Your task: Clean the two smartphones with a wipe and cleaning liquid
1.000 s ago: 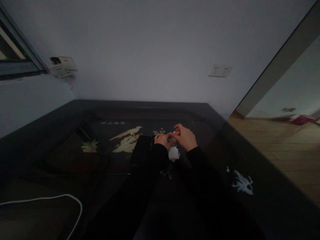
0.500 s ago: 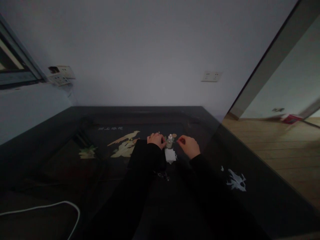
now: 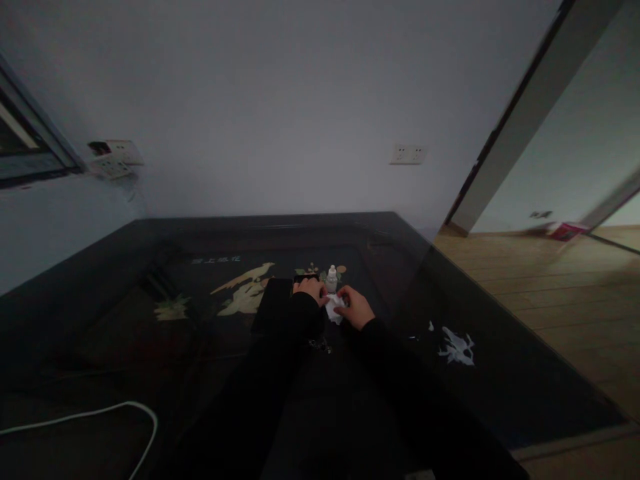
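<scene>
A small piece of white tissue-like paper lies between my hands on the dark table. My right hand has thumb and forefinger closed at the paper's right edge. On the other side, my left hand is curled, its thumb and forefinger at the paper's upper left edge, the other fingers over a black flat case. Just behind the paper stands a small white-capped dropper bottle, upright and touched by neither hand. A thin metal chain lies beside my left sleeve.
Crumpled white scraps lie to the right on the glossy dark table. A white cable curves at the lower left. Wall sockets are mounted behind the table, and wooden floor shows beyond its right edge.
My right hand has moved left and nearer, from beside the bottle to the white paper. My left hand has shifted slightly towards the paper. The view has turned a little.
</scene>
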### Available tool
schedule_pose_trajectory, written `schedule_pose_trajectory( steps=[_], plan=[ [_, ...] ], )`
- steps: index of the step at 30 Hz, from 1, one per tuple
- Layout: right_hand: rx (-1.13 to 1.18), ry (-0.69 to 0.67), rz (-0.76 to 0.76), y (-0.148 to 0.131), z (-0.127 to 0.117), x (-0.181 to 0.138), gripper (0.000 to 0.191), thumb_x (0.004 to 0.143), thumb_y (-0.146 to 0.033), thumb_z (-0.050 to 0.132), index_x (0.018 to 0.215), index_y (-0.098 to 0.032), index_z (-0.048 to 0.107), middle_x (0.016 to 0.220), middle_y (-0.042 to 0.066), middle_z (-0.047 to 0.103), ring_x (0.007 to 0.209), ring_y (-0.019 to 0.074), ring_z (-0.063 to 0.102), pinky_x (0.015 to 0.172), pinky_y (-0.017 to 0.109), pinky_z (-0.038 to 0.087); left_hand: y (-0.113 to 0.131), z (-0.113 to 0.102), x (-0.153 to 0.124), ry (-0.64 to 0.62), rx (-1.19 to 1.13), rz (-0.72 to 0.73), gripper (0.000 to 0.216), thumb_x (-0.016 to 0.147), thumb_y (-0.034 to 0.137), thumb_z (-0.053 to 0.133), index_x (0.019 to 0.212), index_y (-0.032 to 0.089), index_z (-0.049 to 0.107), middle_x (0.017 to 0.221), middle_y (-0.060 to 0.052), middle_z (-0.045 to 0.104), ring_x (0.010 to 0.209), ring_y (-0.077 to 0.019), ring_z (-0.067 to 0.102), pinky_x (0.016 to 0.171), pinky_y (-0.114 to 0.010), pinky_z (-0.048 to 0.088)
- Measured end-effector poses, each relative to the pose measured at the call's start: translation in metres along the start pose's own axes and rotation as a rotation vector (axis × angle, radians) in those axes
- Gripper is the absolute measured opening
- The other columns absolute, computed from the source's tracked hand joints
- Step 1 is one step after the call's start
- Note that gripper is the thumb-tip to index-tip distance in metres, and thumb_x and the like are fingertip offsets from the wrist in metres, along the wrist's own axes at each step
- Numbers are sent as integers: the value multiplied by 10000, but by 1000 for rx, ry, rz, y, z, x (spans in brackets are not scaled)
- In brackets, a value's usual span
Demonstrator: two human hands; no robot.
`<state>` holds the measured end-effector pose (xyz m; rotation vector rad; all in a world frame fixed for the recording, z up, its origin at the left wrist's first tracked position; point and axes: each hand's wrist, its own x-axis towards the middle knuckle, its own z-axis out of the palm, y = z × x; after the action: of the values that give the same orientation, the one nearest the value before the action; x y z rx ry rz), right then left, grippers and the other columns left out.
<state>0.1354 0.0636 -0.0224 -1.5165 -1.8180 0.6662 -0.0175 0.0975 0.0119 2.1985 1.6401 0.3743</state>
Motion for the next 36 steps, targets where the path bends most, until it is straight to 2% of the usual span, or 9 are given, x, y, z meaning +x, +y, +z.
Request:
schedule_pose_trajectory(
  steps=[3, 6, 10, 12, 17, 25, 31, 34, 36],
  plan=[
    [164, -14, -26, -5, -6, -4, 504, 663, -171, 628, 1118, -204, 414, 786, -7, 581, 691, 146, 571, 638, 276, 443, -2, -6, -3, 20, -241, -7, 104, 642, 278, 623, 700, 197, 596, 770, -16, 603, 812, -182, 548, 786, -338, 393],
    [372, -37, -64, -16, -15, -9, 620, 678, -198, 604, 1225, -227, 313, 758, -18, 591, 654, 141, 585, 582, 252, 449, -4, -11, -9, 32, -544, -41, 105, 636, 235, 635, 678, 179, 556, 657, 14, 574, 665, -115, 535, 689, -253, 422],
    [780, -101, -59, -34, -22, -17, 652, 602, -216, 665, 1186, -237, 377, 731, -22, 611, 617, 143, 592, 559, 245, 447, -5, -16, -26, -42, -967, -114, 228, 601, 327, 675, 667, 161, 534, 564, 19, 548, 532, -90, 514, 550, -225, 420],
    [874, -108, -23, -41, -21, -20, 650, 574, -212, 686, 1157, -232, 399, 744, -17, 631, 622, 143, 602, 570, 247, 454, -5, -15, -36, -69, -1154, -155, 325, 550, 399, 704, 691, 160, 535, 570, 16, 554, 518, -86, 521, 529, -224, 427],
    [968, -88, 101, -46, -11, -24, 542, 530, -210, 719, 1014, -200, 477, 769, 3, 661, 652, 149, 624, 627, 268, 480, -3, 1, -54, 39, -1475, -238, 453, 468, 459, 735, 728, 190, 481, 619, 52, 558, 520, -49, 525, 539, -187, 432],
    [891, 2, 133, -41, -1, -24, 427, 511, -188, 723, 901, -175, 549, 745, 2, 663, 647, 142, 606, 622, 255, 465, -1, 18, -55, 156, -1505, -249, 446, 454, 490, 740, 678, 131, 600, 573, 9, 593, 513, -75, 535, 495, -195, 447],
    [921, 31, 135, -36, -2, -22, 399, 496, -192, 742, 872, -164, 612, 785, 6, 657, 681, 135, 588, 650, 244, 454, 2, 17, -56, 113, -1427, -237, 403, 388, 315, 802, 708, 136, 637, 603, 15, 631, 521, -80, 543, 473, -184, 434],
    [975, 8, 150, -35, 3, -23, 446, 521, -261, 736, 941, -172, 614, 835, 22, 666, 702, 151, 597, 667, 269, 463, 0, 20, -57, 66, -1412, -258, 373, 443, 328, 787, 725, 146, 623, 627, 14, 627, 549, -76, 556, 508, -183, 448],
    [1000, -20, 158, -35, 6, -24, 396, 543, -320, 724, 892, -157, 634, 797, 34, 669, 680, 161, 598, 650, 281, 464, 0, 23, -59, 14, -1391, -269, 348, 512, 363, 756, 752, 153, 616, 652, 1, 627, 576, -84, 573, 542, -202, 466]
  ],
)
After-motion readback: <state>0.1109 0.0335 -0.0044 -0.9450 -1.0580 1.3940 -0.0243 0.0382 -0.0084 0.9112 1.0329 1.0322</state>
